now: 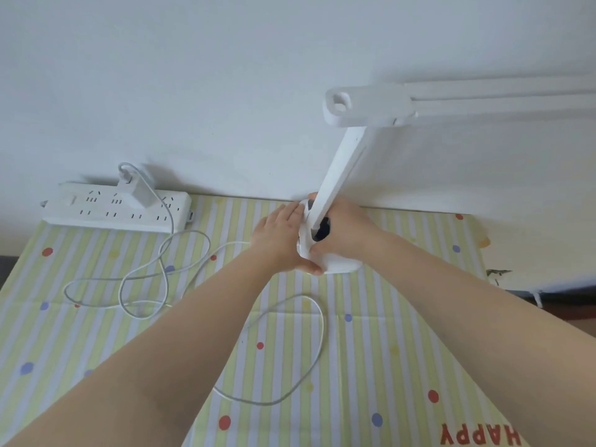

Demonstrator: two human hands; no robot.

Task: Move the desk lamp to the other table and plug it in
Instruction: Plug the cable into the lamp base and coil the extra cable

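- Two hands on the base of a white desk lamp (pixel 338 175), right of centre frame, close to the wall.
- Left hand (pixel 283 240) against the base's left side, fingers laid along it, thumb curled under the near edge.
- Right hand (pixel 342 233) wrapped round the base just right of the stem, fingers curled on it.
- Lamp base on a striped, dotted tablecloth (pixel 387 350); stem leaning up and to the right; long head running flat toward the right edge of the frame, parallel to the wall.
- White power strip (pixel 116 208) at upper left of the cloth, against the wall, with a white adapter (pixel 135 191) plugged in.
- White cable (pixel 167 253) from the adapter, looping loosely over the cloth left of and below the hands, reaching toward the base.
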